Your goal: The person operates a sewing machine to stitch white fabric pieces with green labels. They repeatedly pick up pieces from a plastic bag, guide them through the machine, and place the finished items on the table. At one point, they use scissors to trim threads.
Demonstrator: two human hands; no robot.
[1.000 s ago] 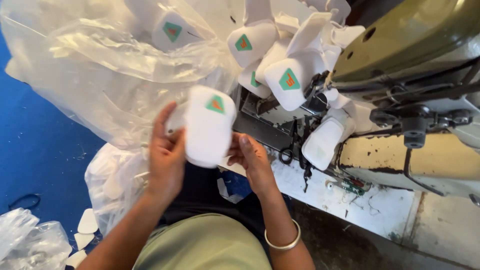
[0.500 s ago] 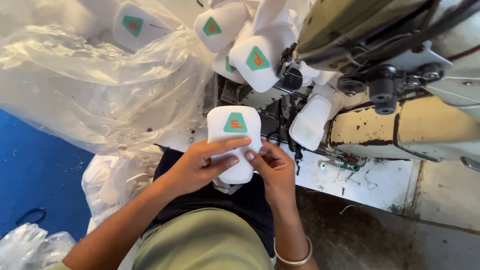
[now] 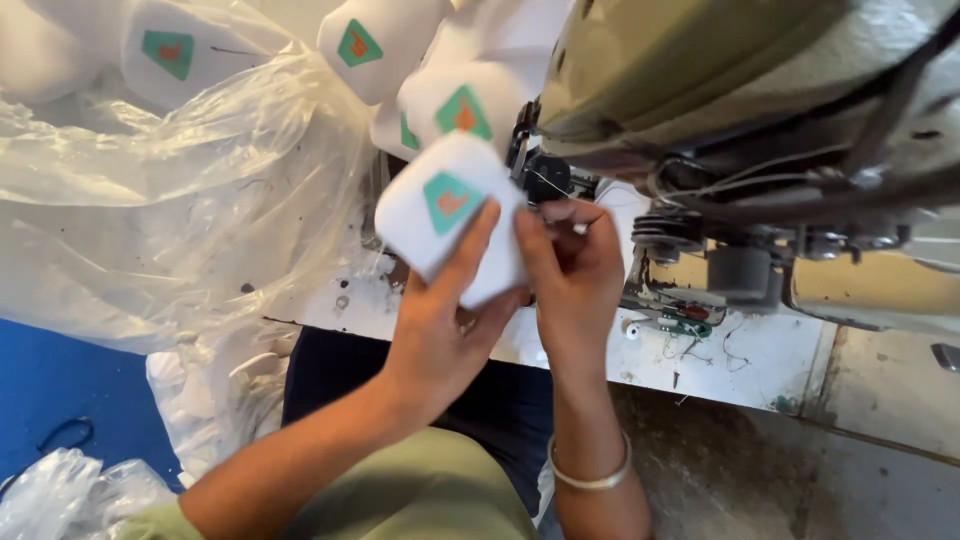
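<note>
Raised toward the sewing machine [image 3: 760, 120]: one white piece [image 3: 450, 215], both hands' [image 3: 440, 330] [image 3: 575, 275] grip closed on it; four more pieces [image 3: 385, 40] behind.

a single head-worn camera looks steeply down from above the person's chest, close to the hands. it faces forward over the lap toward the sewing machine [image 3: 760, 110] at upper right and the table [image 3: 760, 360] edge below it.

Sewing machine [image 3: 760, 110] cut off top, right
</note>
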